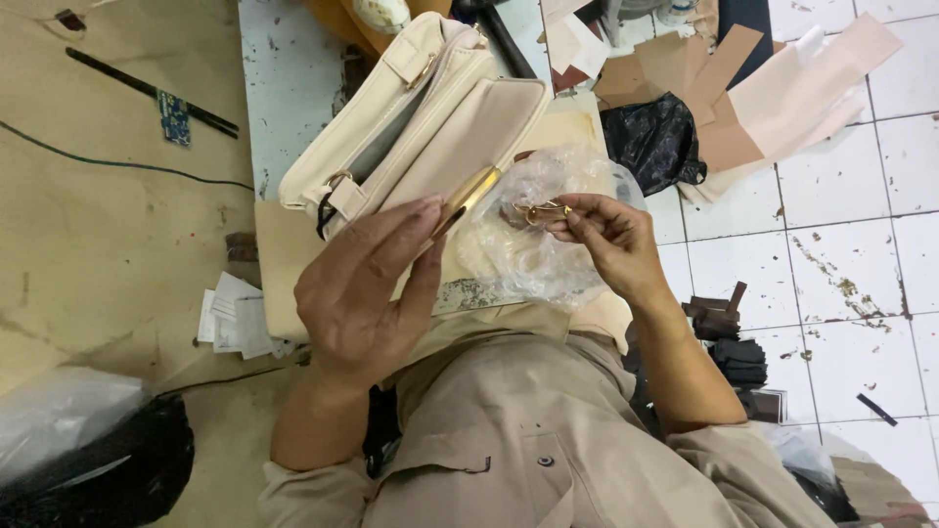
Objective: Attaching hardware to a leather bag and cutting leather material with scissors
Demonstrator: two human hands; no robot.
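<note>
The right hand (608,240) is pinching a small gold-coloured metal clasp fitting (541,210) between thumb and fingertips, over a crumpled clear plastic bag (533,244) lying on the worktop. The left hand (367,293) is gripping a slim gold-coloured metal bar (468,199) at the edge of the open flap of a cream leather handbag (411,127). The bar's long axis is running diagonally, its upper end pointing toward the fitting. The fitting is lying just right of the bar, close but apart; the right hand is nearer it. The handbag is resting on a pale scuffed worktop (284,78).
</note>
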